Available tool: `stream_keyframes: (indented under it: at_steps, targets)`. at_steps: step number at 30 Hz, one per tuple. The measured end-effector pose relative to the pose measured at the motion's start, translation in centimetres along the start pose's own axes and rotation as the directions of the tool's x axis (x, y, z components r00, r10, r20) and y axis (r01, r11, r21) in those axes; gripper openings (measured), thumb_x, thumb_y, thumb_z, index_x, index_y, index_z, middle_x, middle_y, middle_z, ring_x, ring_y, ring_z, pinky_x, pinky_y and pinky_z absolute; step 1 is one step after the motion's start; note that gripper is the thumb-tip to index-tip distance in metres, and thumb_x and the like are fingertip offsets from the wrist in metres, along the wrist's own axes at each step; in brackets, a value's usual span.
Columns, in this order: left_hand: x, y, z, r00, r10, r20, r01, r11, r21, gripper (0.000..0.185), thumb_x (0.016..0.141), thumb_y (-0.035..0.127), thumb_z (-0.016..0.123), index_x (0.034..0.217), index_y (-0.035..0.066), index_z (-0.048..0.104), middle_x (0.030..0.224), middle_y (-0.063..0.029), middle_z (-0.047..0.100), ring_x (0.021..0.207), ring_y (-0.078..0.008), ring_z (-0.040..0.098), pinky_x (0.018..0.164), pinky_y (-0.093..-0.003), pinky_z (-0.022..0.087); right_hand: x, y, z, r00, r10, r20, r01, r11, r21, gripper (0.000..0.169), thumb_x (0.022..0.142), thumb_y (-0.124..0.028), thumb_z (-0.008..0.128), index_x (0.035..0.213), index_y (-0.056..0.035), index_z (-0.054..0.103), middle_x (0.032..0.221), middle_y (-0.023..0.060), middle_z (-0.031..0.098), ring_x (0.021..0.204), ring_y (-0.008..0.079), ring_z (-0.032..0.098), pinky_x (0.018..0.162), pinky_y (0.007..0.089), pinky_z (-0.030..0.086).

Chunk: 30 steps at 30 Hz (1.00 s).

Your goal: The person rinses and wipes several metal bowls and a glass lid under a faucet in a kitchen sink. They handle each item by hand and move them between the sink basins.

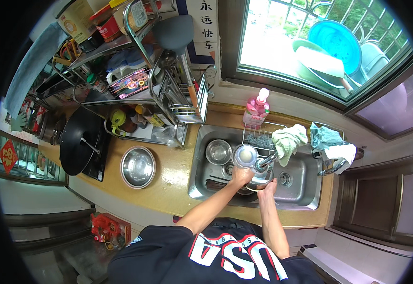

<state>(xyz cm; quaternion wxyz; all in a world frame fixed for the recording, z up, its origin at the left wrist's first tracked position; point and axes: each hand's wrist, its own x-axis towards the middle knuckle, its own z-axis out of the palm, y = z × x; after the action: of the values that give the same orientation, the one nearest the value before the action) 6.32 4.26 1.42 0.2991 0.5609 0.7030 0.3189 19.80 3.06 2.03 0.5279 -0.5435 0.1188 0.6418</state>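
Observation:
My left hand (242, 175) holds a small clear bowl (246, 156) beside the faucet (265, 162), over the double stainless-steel sink (298, 202). My right hand (267, 190) grips the rim of a metal bowl (259, 181) below the faucet. Another metal bowl (218, 152) rests in the left basin, with dark chopsticks (215, 185) near it. A wire rack (263, 128) at the back of the sink holds a grey scouring pad (259, 141). A pale green cloth (289, 142) hangs over the faucet. What lies under my hands is partly hidden.
A pink pump bottle (256, 110) stands behind the sink. On the left counter are a steel bowl (138, 167) and a black wok lid (80, 142). A metal shelf (128, 101) holds a phone (130, 83), bottles and jars. More cloths (325, 136) hang at the right.

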Motion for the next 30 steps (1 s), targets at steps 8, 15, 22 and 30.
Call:
stream_keyframes:
  at_steps: [8, 15, 22, 30]
  targets:
    - [5.8, -9.5, 4.1, 0.672, 0.276, 0.687, 0.004, 0.927, -0.375, 0.036, 0.082, 0.032, 0.069, 0.111, 0.011, 0.064, 0.102, -0.0108, 0.068, 0.091, -0.0253, 0.061, 0.082, -0.0379, 0.050, 0.7, -2.0, -2.3, 0.932, 0.301, 0.201, -0.251, 0.938, -0.237, 0.049, 0.103, -0.030, 0.024, 0.128, 0.0001, 0.053, 0.130, 0.0186, 0.060, 0.121, 0.0352, 0.057, 0.107, 0.0541, 0.040]
    - [2.0, -2.0, 3.5, 0.969, 0.123, 0.213, -0.130, 0.991, 0.019, 0.048, 0.083, 0.046, 0.064, 0.116, 0.011, 0.062, 0.121, -0.0162, 0.062, 0.113, -0.0354, 0.056, 0.096, -0.0456, 0.044, 2.0, -1.9, -2.9, 0.996, -0.014, 0.091, 0.018, 0.999, -0.043, 0.050, 0.105, -0.037, 0.027, 0.123, 0.0003, 0.054, 0.122, 0.0159, 0.064, 0.113, 0.0311, 0.060, 0.102, 0.0500, 0.044]
    - [3.4, -2.4, -2.5, 0.594, -0.393, 0.702, 0.500, 0.864, 0.060, 0.029, 0.082, 0.036, 0.065, 0.100, 0.013, 0.068, 0.085, -0.0125, 0.068, 0.070, -0.0273, 0.065, 0.067, -0.0431, 0.054, -1.8, -0.7, -2.9, 0.918, -0.320, 0.235, 0.392, 0.644, -0.657, 0.047, 0.103, -0.041, 0.044, 0.076, -0.0046, 0.057, 0.066, -0.0016, 0.051, 0.062, 0.0096, 0.049, 0.056, 0.0322, 0.042]
    - [3.7, -2.4, 6.2, 0.854, 0.214, 0.474, -0.227, 0.973, -0.031, 0.039, 0.082, 0.041, 0.063, 0.111, 0.015, 0.066, 0.096, -0.0111, 0.070, 0.086, -0.0290, 0.065, 0.080, -0.0461, 0.051, 1.1, 1.4, -0.3, 0.903, -0.401, 0.153, 0.405, 0.676, -0.615, 0.047, 0.101, -0.038, 0.047, 0.083, 0.0015, 0.064, 0.071, 0.0038, 0.061, 0.062, 0.0150, 0.052, 0.059, 0.0377, 0.043]
